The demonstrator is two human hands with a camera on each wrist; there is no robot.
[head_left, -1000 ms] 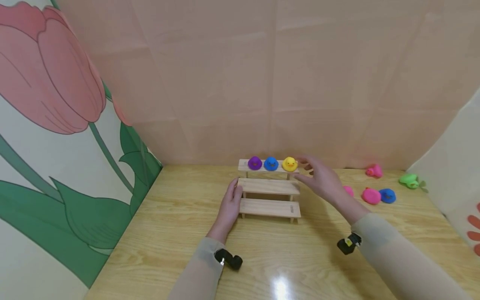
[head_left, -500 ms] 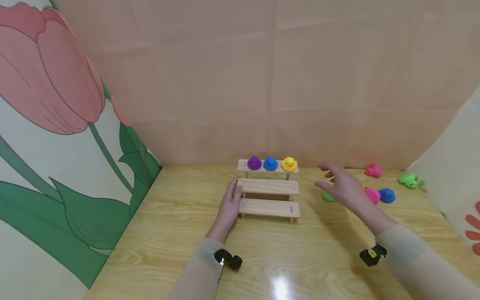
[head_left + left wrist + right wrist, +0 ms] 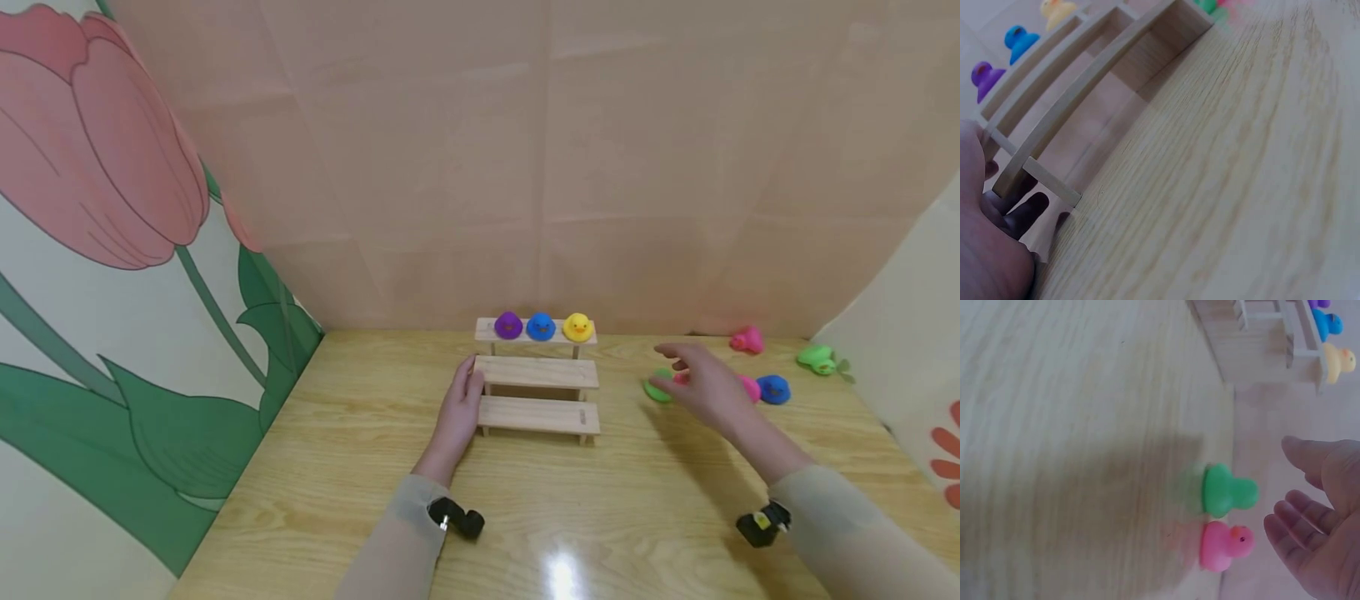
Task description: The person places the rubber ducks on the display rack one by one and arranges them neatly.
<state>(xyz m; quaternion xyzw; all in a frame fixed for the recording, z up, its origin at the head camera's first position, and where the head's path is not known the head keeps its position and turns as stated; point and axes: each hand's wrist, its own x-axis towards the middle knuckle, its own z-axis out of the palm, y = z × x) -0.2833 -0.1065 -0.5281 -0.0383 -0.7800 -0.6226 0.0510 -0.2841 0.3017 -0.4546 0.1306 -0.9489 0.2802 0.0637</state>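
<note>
The left hand (image 3: 455, 412) grips the wooden shelf (image 3: 537, 372) at its left end. The right hand (image 3: 707, 387), fingers loosely parted, hovers near a green duck (image 3: 1225, 491) and a pink duck (image 3: 1221, 547), the latter whole in the right wrist view, mostly hidden in the head view.

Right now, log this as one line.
left hand: holds wooden stand; right hand: empty, near green duck; top tier: purple duck, blue duck, yellow duck

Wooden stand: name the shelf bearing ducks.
The top shelf holds the purple duck, blue duck and yellow duck; the middle shelf and bottom shelf hold none.
</note>
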